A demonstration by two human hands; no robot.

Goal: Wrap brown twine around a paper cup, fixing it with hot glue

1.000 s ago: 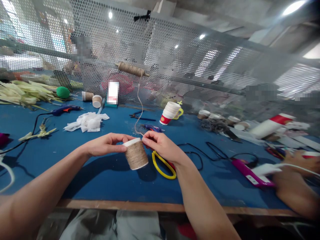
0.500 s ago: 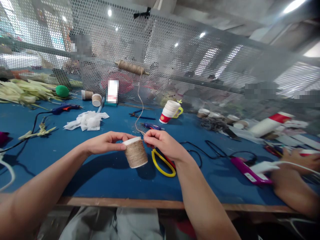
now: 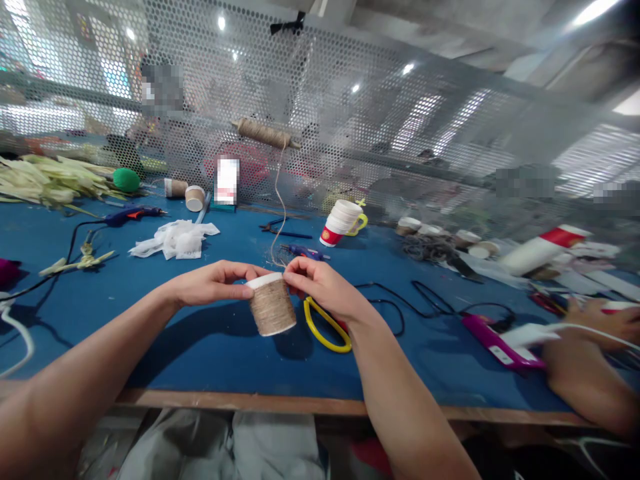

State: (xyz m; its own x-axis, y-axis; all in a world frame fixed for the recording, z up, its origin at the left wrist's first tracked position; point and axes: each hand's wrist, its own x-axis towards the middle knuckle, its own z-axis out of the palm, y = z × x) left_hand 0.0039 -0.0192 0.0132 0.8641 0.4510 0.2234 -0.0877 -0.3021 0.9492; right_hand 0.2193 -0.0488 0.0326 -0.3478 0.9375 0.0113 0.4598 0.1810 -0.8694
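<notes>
A white paper cup (image 3: pixel 273 307), wound with brown twine over most of its side, is held tilted above the blue table. My left hand (image 3: pixel 220 283) grips its white rim between thumb and fingers, from the left. At the cup's right edge, my right hand (image 3: pixel 315 283) pinches the twine (image 3: pixel 278 193) close to the rim. That strand runs up to a twine spool (image 3: pixel 263 133) mounted on the mesh screen. Scissors with yellow handles (image 3: pixel 325 327) lie under my right hand, partly hidden by it.
Behind my hands lie a blue glue gun (image 3: pixel 305 252), pliers (image 3: pixel 285 232) and stacked paper cups (image 3: pixel 343 220). White crumpled cloth (image 3: pixel 177 239) and another glue gun (image 3: pixel 133 215) are on the left. To the right are a purple power strip (image 3: pixel 500 343) and another person's hand (image 3: pixel 600 323).
My right hand has shifted slightly left, closer against the cup, with the twine. The left hand and the cup stay nearly still.
</notes>
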